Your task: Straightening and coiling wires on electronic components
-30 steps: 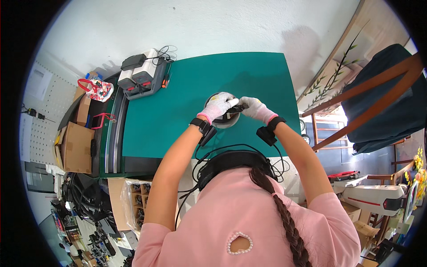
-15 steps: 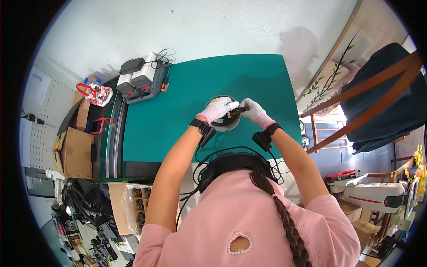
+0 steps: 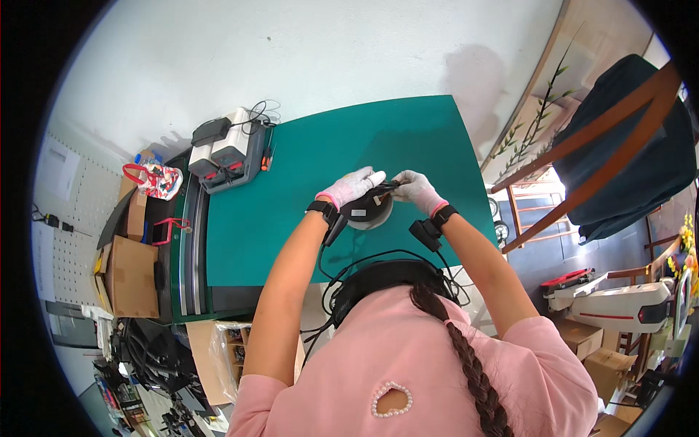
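A round black part (image 3: 369, 210) with a small pale label sits inside or on top of a grey, rounded rim (image 3: 380, 221), on the green tabletop (image 3: 291, 175). My left hand (image 3: 354, 186), in a white glove with a pink cuff, lies along the part's far left side, with its fingers closed on the edge. My right hand (image 3: 417, 191), gloved likewise, pinches a black cable bundle (image 3: 386, 187) at the part's right side. The fingertips partly hide the bundle, and its ends do not show. Black straps with small boxes circle both wrists.
A grey case with white units (image 3: 229, 149) stands at the table's far left, with screwdrivers (image 3: 267, 158) beside it. Left of the table are a patterned bag (image 3: 161, 181), a pink-framed object (image 3: 169, 230) and a cardboard box (image 3: 131, 277). A wooden chair (image 3: 604, 171) stands right.
The view has shifted slightly. The black part now appears tilted, showing more of its labelled face. Both hands stay at it, my right still pinching the cable bundle.
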